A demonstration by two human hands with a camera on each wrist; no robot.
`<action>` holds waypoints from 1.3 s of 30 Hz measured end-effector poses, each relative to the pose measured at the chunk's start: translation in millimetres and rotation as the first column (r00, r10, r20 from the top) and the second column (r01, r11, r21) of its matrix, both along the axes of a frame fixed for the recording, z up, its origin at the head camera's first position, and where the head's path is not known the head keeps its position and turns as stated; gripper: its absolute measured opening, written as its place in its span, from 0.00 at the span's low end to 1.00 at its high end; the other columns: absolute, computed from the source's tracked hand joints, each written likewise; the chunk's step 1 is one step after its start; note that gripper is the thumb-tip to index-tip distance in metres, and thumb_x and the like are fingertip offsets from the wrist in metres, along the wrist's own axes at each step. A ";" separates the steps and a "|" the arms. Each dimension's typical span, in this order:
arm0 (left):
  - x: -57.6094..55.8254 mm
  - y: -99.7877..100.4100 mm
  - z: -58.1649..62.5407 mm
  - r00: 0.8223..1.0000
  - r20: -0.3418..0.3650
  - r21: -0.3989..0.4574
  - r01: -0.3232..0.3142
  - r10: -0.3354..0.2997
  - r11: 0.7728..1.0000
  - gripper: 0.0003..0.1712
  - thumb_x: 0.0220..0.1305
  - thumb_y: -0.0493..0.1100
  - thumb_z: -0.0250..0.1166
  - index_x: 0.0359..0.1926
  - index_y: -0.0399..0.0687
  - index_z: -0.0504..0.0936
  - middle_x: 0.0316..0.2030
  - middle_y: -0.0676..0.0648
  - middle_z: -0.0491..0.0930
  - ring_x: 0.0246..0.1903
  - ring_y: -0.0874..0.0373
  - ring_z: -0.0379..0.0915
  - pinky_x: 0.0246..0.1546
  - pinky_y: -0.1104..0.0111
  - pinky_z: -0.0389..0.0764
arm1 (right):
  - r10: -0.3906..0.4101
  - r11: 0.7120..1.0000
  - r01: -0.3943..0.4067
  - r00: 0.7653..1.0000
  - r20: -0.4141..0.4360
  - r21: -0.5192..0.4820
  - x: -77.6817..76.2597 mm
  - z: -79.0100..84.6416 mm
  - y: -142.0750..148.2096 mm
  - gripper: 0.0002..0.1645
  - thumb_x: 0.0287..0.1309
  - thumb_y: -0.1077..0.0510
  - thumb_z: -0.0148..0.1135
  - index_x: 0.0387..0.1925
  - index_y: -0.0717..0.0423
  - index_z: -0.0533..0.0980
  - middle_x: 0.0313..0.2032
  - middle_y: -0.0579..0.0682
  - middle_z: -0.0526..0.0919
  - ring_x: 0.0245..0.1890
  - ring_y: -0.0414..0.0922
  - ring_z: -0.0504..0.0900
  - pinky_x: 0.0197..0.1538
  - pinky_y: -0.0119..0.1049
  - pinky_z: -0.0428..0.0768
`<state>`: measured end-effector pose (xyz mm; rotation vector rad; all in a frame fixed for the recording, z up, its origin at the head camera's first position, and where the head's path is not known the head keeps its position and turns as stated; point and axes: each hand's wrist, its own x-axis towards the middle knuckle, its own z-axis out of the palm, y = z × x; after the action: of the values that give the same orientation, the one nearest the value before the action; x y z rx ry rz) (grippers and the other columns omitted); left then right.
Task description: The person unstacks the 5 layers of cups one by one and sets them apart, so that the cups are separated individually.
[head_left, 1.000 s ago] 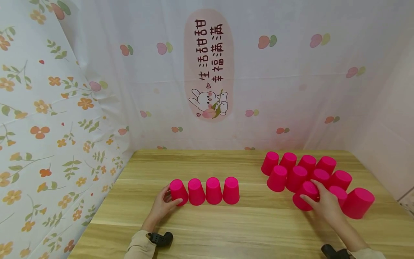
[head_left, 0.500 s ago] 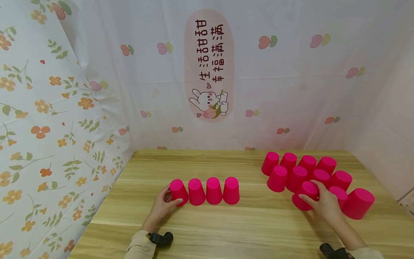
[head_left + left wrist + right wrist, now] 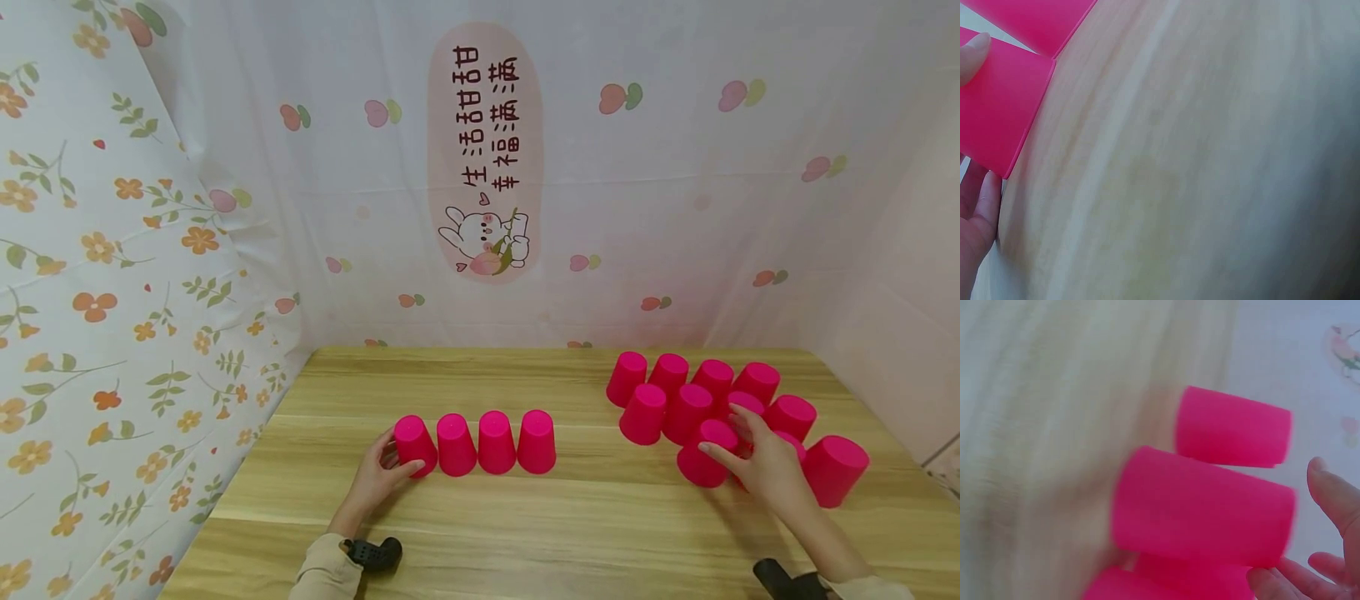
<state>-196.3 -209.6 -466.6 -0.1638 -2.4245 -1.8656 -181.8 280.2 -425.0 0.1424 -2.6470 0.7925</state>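
Observation:
Four pink plastic cups stand upside down in a row left of centre in the head view. My left hand (image 3: 375, 482) holds the leftmost cup (image 3: 414, 443) at its side; in the left wrist view the thumb (image 3: 974, 56) lies on the cup wall, with fingers at the opposite side. My right hand (image 3: 772, 471) is beside an upturned pink cup (image 3: 701, 460) at the front of a larger group. Its thumb and fingers are spread loosely; in the right wrist view the thumb (image 3: 1334, 494) is apart from the cup (image 3: 1204, 509), and fingertips are right by its narrow end.
Several more upturned pink cups (image 3: 687, 412) cluster at the right, partly hidden by my right hand. One cup (image 3: 832, 471) stands at the group's right front. The wooden table (image 3: 525, 533) meets a patterned white curtain (image 3: 637, 208) at the back.
My right hand has loosened from the front cup and shifted slightly right, the cup staying where it was. My left hand and its row have not visibly moved.

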 end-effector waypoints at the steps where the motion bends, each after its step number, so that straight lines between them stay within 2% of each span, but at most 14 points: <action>1: -0.1 -0.2 -0.2 1.000 -0.001 -0.001 0.002 -0.002 1.000 0.34 0.47 0.28 0.65 0.57 0.30 0.64 0.50 0.34 0.69 0.50 0.39 0.65 0.52 0.53 0.67 | 0.009 1.000 -0.009 1.000 0.002 -0.005 -0.3 4.1 -0.1 0.45 0.40 0.55 0.71 0.54 0.74 0.59 0.45 0.75 0.70 0.38 0.65 0.74 0.35 0.49 0.77; 4: 0.0 -0.5 -0.4 1.000 0.000 -0.002 0.006 -0.006 1.000 0.34 0.47 0.28 0.65 0.57 0.30 0.64 0.50 0.34 0.69 0.50 0.39 0.65 0.52 0.53 0.66 | 0.036 0.999 -0.035 0.999 0.028 -0.032 -0.7 17.0 -1.7 0.46 0.42 0.54 0.69 0.56 0.74 0.57 0.48 0.75 0.68 0.45 0.68 0.70 0.40 0.52 0.72; 7: 0.5 -0.2 0.2 1.000 0.001 -0.001 0.009 -0.009 1.000 0.33 0.47 0.28 0.65 0.57 0.30 0.64 0.49 0.34 0.69 0.50 0.39 0.65 0.52 0.53 0.66 | 0.053 0.998 -0.053 0.998 0.025 -0.030 -1.1 28.8 -4.6 0.46 0.43 0.54 0.69 0.57 0.73 0.56 0.49 0.74 0.67 0.46 0.68 0.69 0.41 0.53 0.70; 13: 1.7 0.2 2.3 1.000 0.017 -0.005 0.001 -0.001 1.000 0.34 0.48 0.28 0.65 0.57 0.31 0.64 0.50 0.34 0.69 0.51 0.39 0.64 0.53 0.53 0.65 | 0.116 0.992 -0.118 0.992 -0.041 -0.049 -3.4 48.8 -19.7 0.43 0.42 0.57 0.69 0.56 0.72 0.59 0.48 0.72 0.69 0.45 0.67 0.70 0.40 0.51 0.70; 18: 1.3 -0.4 2.9 1.000 0.024 -0.013 -0.008 0.009 1.000 0.34 0.48 0.29 0.65 0.58 0.31 0.64 0.50 0.34 0.69 0.51 0.40 0.64 0.53 0.54 0.65 | 0.204 0.973 -0.207 0.978 -0.046 -0.104 -11.3 56.7 -44.5 0.40 0.44 0.57 0.68 0.56 0.69 0.61 0.49 0.68 0.70 0.46 0.64 0.72 0.41 0.51 0.72; 25: -0.1 -0.8 1.9 1.000 0.027 -0.016 -0.009 0.009 1.000 0.34 0.48 0.30 0.65 0.58 0.31 0.64 0.51 0.34 0.68 0.51 0.40 0.64 0.54 0.54 0.65 | 0.332 0.913 -0.314 0.943 0.026 -0.261 -27.4 50.1 -89.4 0.38 0.47 0.58 0.66 0.58 0.65 0.61 0.51 0.64 0.70 0.47 0.61 0.73 0.41 0.47 0.77; 32: -0.4 -0.9 0.1 0.999 0.032 -0.002 -0.007 0.007 1.000 0.34 0.48 0.29 0.66 0.58 0.32 0.64 0.51 0.34 0.68 0.52 0.40 0.63 0.54 0.54 0.65 | 0.469 0.828 -0.417 0.882 0.055 -0.375 -39.7 31.2 -137.6 0.35 0.46 0.60 0.66 0.55 0.68 0.63 0.50 0.67 0.71 0.48 0.60 0.72 0.45 0.50 0.74; 36: -0.4 -0.7 0.1 1.000 0.029 0.004 -0.005 0.005 1.000 0.34 0.48 0.29 0.65 0.57 0.31 0.64 0.51 0.34 0.68 0.52 0.39 0.63 0.54 0.54 0.65 | 0.516 0.799 -0.431 0.850 0.110 -0.419 -47.0 18.5 -156.1 0.35 0.47 0.60 0.65 0.56 0.68 0.63 0.52 0.68 0.69 0.50 0.61 0.70 0.46 0.52 0.73; 39: -0.4 -0.4 0.2 1.000 0.023 0.004 -0.005 0.005 1.000 0.34 0.48 0.28 0.65 0.57 0.31 0.64 0.50 0.34 0.69 0.51 0.39 0.64 0.53 0.54 0.65 | 0.523 0.790 -0.410 0.839 0.152 -0.455 -51.5 10.4 -165.9 0.35 0.47 0.60 0.65 0.56 0.67 0.63 0.53 0.66 0.68 0.51 0.61 0.69 0.47 0.52 0.74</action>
<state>-196.7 -210.0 -466.4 -0.1371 -2.4333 -1.8802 -233.2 114.3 -414.7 0.6479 -2.6446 1.6200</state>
